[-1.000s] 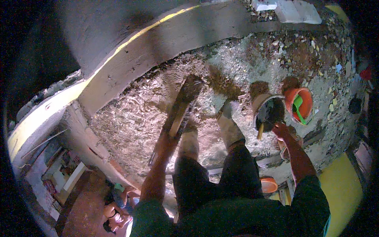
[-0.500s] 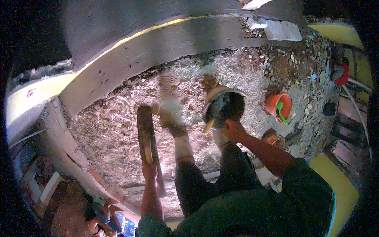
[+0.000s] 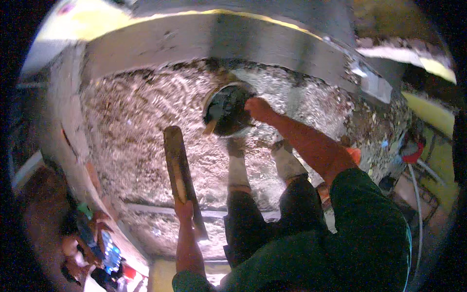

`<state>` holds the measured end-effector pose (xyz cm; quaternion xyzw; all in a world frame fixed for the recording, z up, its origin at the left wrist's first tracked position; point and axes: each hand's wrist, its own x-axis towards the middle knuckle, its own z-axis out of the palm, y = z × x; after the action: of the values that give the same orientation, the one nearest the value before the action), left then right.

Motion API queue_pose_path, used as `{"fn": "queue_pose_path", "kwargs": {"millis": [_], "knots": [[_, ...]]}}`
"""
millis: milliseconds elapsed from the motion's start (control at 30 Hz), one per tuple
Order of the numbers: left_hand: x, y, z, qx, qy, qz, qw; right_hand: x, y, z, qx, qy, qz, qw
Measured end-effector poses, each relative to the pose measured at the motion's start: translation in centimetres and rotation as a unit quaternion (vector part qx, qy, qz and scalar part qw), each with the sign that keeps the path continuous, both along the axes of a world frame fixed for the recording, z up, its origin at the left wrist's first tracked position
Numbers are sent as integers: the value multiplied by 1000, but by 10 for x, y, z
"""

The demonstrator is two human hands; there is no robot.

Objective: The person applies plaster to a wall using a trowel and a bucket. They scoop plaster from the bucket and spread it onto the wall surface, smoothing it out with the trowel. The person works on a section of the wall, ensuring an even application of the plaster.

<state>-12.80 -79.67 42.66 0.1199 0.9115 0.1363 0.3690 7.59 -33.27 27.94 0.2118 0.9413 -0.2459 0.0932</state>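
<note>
A long, narrow wooden plastering float is in my left hand, whose fingers wrap round the grip on its back. The float points away from me, left of my legs. My right hand is closed on the right side of a round bucket with dark, wet-looking mortar inside. A short wooden handle sticks out at the bucket's near left edge; the tool it belongs to is hidden. The bucket is just beyond my feet, near the foot of the wall.
A grey plastered wall band curves along the far side. Rough rubble ground lies below it. Pale blocks sit at the far right; an orange bucket is partly behind my right arm. Another person is at lower left near water bottles.
My right hand and the mortar bucket have moved left and farther off, toward the wall. My feet have shifted and the view has turned. The float stays in my left hand.
</note>
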Motion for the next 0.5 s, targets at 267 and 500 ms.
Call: {"fn": "queue_pose_path", "kwargs": {"millis": [267, 500], "knots": [[-31, -22, -32, 17, 58, 128, 990, -92, 49, -18, 299, -31, -181, 936], [-49, 4, -85, 133, 129, 384, 904, -161, -97, 47, -197, 62, -273, 940]]}}
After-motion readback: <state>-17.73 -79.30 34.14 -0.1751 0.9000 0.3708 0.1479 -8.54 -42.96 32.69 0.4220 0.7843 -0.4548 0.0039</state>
